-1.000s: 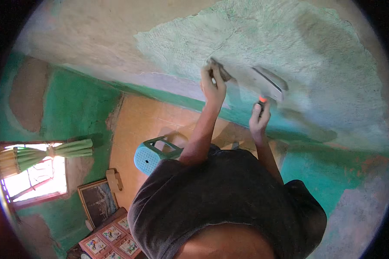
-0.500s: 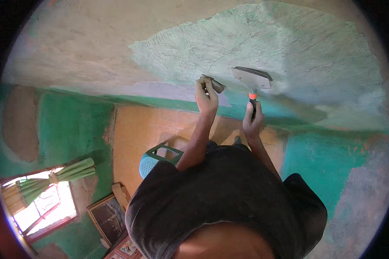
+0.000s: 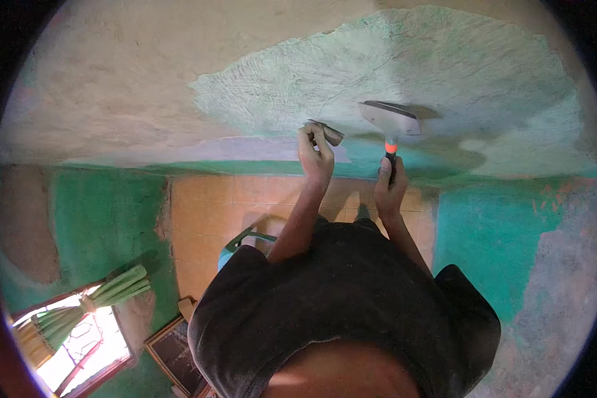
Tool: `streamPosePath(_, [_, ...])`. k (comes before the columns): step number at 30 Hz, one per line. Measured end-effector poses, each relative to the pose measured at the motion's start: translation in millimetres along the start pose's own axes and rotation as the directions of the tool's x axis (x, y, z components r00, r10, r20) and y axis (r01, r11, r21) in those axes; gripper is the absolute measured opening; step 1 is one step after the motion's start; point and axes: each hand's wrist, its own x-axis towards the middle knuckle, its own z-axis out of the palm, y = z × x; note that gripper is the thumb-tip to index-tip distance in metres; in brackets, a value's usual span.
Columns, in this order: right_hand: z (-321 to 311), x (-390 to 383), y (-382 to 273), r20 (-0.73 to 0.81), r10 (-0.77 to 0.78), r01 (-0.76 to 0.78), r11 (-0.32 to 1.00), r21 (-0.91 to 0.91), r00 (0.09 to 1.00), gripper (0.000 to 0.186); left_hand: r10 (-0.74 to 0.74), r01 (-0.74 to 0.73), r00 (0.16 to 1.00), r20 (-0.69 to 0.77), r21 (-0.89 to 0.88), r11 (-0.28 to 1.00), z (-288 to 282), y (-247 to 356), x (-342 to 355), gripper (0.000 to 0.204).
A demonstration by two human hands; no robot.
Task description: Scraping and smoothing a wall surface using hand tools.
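Observation:
My right hand (image 3: 391, 192) is closed round the black handle of a wide scraper (image 3: 389, 122), which has an orange collar and a broad pale head. Its head is up against the wall (image 3: 292, 86), or just off it, on a pale green patch with scratchy marks. To the left, my left hand (image 3: 317, 154) pinches a small grey-brown piece (image 3: 333, 136) with a curved, folded look, close to the wall; its exact kind I cannot make out. My fingers hide part of it.
Below the wall lies an orange tiled floor (image 3: 202, 205). A blue-green plastic stool (image 3: 227, 255) stands partly hidden behind my left arm. At lower left are a bright window (image 3: 89, 345), a tied green curtain (image 3: 123, 288) and a framed picture (image 3: 176, 351) leaning there.
The view has tilted slightly, so less of the stool and picture shows. Both hands keep their grips; the scraper sits slightly further right in view.

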Motion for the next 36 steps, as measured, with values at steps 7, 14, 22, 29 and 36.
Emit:
streamPosePath(7, [-1,0,-8,0.021,-0.005,0.005,1.000,0.012,1.000,0.025,-0.019,0.019,1.000,-0.004,0.033,0.999,3,13,5,0.007])
streamPosePath(14, [-1,3,-5,-0.029,-0.090,0.087,0.993,-0.080,0.996,0.024,-0.032,0.033,0.999,-0.010,0.017,0.999,5,-3,-3,0.003])
streamPosePath(22, [-6,1,0,0.001,-0.046,0.046,0.998,-0.037,0.999,0.022,-0.105,0.100,0.993,-0.055,-0.092,0.991,14,-11,-10,0.002])
streamPosePath(29, [3,6,-17,0.068,-0.125,0.134,0.982,-0.136,0.990,0.022,-0.082,0.073,0.992,-0.095,-0.097,0.993,17,-6,-11,0.003])
streamPosePath(36, [4,0,-27,0.102,0.013,-0.002,0.994,-0.109,0.995,0.022,-0.093,0.092,0.988,-0.124,-0.015,0.996,19,-6,-14,0.003])
